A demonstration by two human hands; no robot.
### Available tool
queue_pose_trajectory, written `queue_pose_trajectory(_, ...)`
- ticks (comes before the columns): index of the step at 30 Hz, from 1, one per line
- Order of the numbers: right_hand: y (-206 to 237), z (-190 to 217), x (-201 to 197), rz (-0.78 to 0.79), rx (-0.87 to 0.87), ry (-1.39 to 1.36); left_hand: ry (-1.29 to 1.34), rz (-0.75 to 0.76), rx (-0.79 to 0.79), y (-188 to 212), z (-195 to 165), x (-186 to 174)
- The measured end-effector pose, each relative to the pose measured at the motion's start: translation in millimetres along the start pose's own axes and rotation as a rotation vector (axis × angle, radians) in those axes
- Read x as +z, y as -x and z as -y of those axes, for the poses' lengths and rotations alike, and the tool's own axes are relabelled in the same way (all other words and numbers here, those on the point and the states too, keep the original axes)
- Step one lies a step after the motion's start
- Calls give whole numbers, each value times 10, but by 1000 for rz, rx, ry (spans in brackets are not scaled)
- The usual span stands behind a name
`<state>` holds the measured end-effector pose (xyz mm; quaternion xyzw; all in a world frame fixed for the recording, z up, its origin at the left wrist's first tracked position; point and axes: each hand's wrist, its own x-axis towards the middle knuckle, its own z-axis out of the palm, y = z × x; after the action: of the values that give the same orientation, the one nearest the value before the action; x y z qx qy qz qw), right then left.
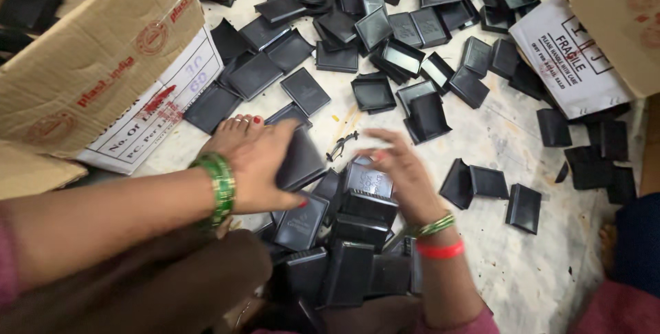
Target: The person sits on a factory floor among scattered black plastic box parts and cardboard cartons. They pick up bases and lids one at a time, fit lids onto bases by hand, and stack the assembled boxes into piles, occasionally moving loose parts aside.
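My left hand (258, 165), with green bangles on the wrist, is closed around a flat black square case (300, 160) held just above the floor. My right hand (405, 172), blurred and with fingers spread, hovers at the top of a pile of black plastic boxes (364, 213) stacked in front of me; nothing sits in its grasp. A box with a printed lid (368, 179) lies right under its fingertips. More black boxes and lids (385, 38) are scattered over the pale floor beyond.
A large cardboard carton (103, 52) lies tipped at the left, another carton (598, 38) at the upper right. My bare foot (234, 131) rests by the left carton. A small black clip (342, 145) lies between my hands. Another person's foot (608, 238) shows at the right edge.
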<state>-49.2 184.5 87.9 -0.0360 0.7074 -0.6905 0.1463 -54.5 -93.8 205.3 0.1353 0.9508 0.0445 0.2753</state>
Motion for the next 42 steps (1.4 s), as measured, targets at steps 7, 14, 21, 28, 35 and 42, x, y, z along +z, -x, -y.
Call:
queue_pose_trajectory(7,-942,-579,-1538,-520,-138,527,242,-385,420,2,731,596)
queue_pose_trajectory(14,-2675,-246,-1556,-383,-365,1087,448,-389,560,413,1029,444)
queue_pose_trajectory(21,-3152,-452,-1189,-230,87,1382,559,-72,189,554,1075,219)
queue_pose_trajectory(28,-2479,-467,-1256,-252,338,1487,604,-218,461,513,938,248)
queue_pose_trajectory(35,-2235,-600,-1624,-551,218,1474,430,-362,608,489,849,327)
queue_pose_trajectory(42,-2730,-560,-1534,-477,458,1243,544,-285,586,480,889,234)
